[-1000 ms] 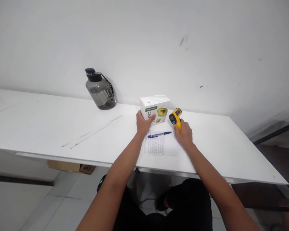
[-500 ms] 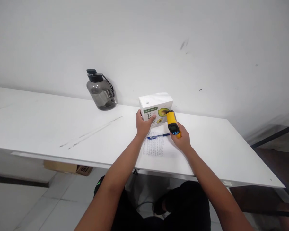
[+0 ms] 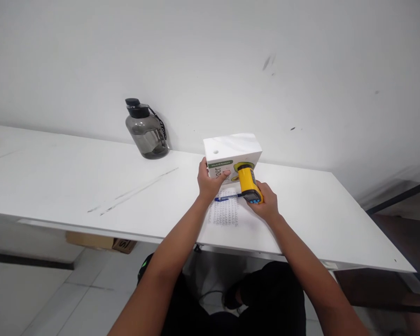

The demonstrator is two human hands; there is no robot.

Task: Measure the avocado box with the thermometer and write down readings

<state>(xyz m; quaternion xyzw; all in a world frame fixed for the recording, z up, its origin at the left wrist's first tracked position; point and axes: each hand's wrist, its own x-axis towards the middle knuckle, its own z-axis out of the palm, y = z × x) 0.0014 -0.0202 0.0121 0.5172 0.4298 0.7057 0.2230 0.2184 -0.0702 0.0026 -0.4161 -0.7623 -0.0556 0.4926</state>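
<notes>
My left hand (image 3: 211, 182) grips the left side of a white box (image 3: 233, 145) with a green label and avocado pictures, its thumb across the front. In my right hand (image 3: 267, 200) is a yellow and black infrared thermometer (image 3: 248, 182), its front end close to the box's front face. Whether the two touch I cannot tell. Below the box, a blue pen (image 3: 227, 198) lies on a sheet of paper (image 3: 226, 217) covered in rows of writing; the pen's right end is partly behind the thermometer.
A grey see-through water jug (image 3: 147, 135) with a black lid stands at the back left against the wall. The white table (image 3: 126, 186) has dark scratch marks left of my arm. A cardboard box (image 3: 91, 240) lies on the floor beneath.
The thermometer has tipped and shifted slightly left, so its display is less visible. The box's top now shows more, as the box has tilted and turned a little in my left hand.
</notes>
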